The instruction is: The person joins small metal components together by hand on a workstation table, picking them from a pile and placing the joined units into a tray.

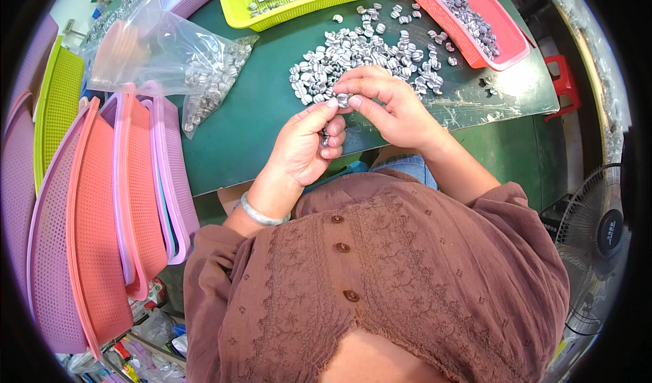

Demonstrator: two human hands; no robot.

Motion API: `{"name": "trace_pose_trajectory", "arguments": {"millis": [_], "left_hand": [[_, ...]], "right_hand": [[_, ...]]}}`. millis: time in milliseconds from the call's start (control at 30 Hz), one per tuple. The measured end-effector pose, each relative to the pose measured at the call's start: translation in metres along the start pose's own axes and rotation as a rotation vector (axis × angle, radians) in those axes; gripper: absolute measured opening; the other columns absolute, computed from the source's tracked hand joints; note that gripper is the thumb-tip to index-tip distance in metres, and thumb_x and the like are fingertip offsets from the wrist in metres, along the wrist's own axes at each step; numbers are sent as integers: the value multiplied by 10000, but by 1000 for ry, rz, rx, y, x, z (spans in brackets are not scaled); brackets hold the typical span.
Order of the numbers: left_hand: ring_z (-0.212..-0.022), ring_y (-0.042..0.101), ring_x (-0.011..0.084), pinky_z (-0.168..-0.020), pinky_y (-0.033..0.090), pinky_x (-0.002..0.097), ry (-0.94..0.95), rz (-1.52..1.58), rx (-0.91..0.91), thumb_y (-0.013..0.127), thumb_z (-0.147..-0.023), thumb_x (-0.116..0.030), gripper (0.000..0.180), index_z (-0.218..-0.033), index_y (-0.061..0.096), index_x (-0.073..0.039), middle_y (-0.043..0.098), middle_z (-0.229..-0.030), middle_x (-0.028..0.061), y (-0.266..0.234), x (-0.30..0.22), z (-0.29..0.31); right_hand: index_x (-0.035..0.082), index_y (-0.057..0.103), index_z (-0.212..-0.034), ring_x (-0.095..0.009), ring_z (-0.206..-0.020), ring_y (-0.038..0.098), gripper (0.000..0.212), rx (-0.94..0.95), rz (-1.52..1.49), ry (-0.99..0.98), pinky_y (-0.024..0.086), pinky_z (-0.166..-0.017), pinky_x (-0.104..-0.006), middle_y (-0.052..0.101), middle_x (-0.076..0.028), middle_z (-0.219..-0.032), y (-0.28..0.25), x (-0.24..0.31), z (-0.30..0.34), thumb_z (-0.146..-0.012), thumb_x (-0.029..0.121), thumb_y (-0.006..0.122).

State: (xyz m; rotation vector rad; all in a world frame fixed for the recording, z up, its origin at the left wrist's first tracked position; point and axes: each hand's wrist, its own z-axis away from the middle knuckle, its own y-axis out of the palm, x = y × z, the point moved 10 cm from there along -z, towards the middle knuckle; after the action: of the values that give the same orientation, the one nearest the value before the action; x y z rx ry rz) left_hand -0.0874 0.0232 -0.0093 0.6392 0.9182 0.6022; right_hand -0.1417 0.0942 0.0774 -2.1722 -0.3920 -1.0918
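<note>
Between the fingertips of both hands sits a small curved silver metal piece (343, 100). My left hand (309, 138) pinches it from the left with thumb and forefinger, and more metal shows in its curled lower fingers. From the right, my right hand (390, 108) closes thumb and fingers on the same piece. Just beyond the hands spreads a loose pile of similar silver pieces (353, 51) on the green table (231, 138). What exactly the left palm holds is mostly hidden by the fingers.
A yellow-green basket (272, 17) with a few pieces stands at the back, and a pink basket (506, 58) full of pieces at the back right. A clear plastic bag (159, 57) of pieces lies left. Stacked baskets (102, 247) line the left side; a fan (598, 240) stands right.
</note>
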Motion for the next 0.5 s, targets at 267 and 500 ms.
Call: {"name": "trace_pose_trajectory", "arguments": {"millis": [267,500], "left_hand": [[-533,405,68,-415,288,175,-29,81,22,499,-927,-236,179,-894,537,-64,461,-642,-17,4,7,1],[-541,418,62,-414,295,171,33,3,28,516,-919,-218,152,-892,547,-72,467,-645,-23,4,2,2]], "right_hand": [[15,601,-1057,-210,-969,569,239,11,6,42,442,-847,-317,587,-111,-1036,3,2,3,-822,54,606],[18,596,-1056,-157,-911,558,243,-31,-60,39,451,-766,-269,584,-86,-1013,2,6,5,-814,38,608]]}}
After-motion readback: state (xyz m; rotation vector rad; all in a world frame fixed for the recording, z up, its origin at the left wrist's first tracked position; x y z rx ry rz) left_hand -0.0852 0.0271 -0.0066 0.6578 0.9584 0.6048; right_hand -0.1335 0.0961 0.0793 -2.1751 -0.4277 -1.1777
